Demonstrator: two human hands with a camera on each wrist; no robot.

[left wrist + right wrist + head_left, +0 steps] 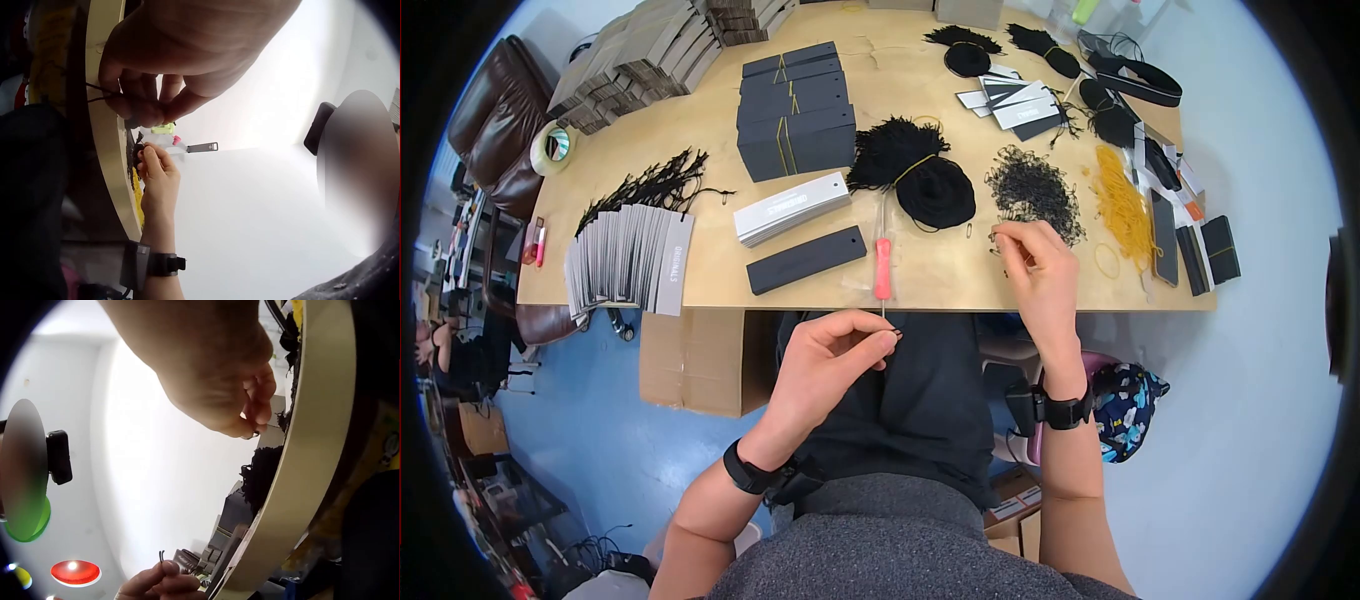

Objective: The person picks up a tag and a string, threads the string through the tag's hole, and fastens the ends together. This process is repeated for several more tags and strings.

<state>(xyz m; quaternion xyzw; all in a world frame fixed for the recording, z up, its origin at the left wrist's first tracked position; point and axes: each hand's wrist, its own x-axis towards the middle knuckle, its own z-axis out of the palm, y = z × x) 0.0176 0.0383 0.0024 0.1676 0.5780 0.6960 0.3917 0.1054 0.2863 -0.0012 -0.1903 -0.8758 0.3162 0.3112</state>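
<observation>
My left hand [832, 352] is just off the table's front edge, thumb and forefinger pinching a thin black cord [898, 333]. Two strands of that cord [100, 92] stick out past the fingers in the left wrist view. Over the near side of a pile of small black pins [1032, 185] is my right hand [1045, 280]. A small dark pin [255, 434] shows between its thumb and fingertip in the right wrist view. Between the hands, a pink-handled tool [883, 268] with a thin metal shaft lies at the table edge.
A dark tag [807, 260] and white tags [792, 210] lie left of the tool. Behind are a black cord bundle [938, 192] and banded dark tag stacks [795, 110]. Fanned tags with cords [630, 258] sit far left; yellow rubber bands [1125, 205] lie right of the pins.
</observation>
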